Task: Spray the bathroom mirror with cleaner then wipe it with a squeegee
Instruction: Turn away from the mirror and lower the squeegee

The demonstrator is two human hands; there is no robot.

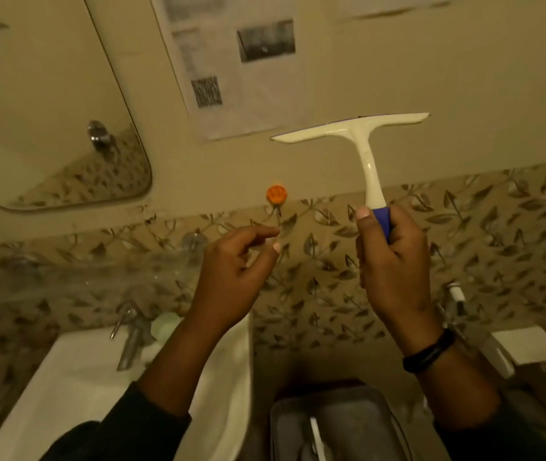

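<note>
My right hand (391, 261) grips the blue end of a white squeegee (361, 141) and holds it upright, blade on top, in front of the wall right of the mirror. The mirror (42, 104) with rounded corners hangs at the upper left, apart from the squeegee. My left hand (231, 271) hovers at centre with its fingers loosely curled, holding nothing. No spray bottle is in view.
An orange hook (276, 194) is stuck on the wall between mirror and squeegee. A printed paper sheet (231, 64) hangs above. Below left are a white sink (75, 371) and its tap (132, 334). A grey bin (331, 424) stands below, a white holder (528, 344) at right.
</note>
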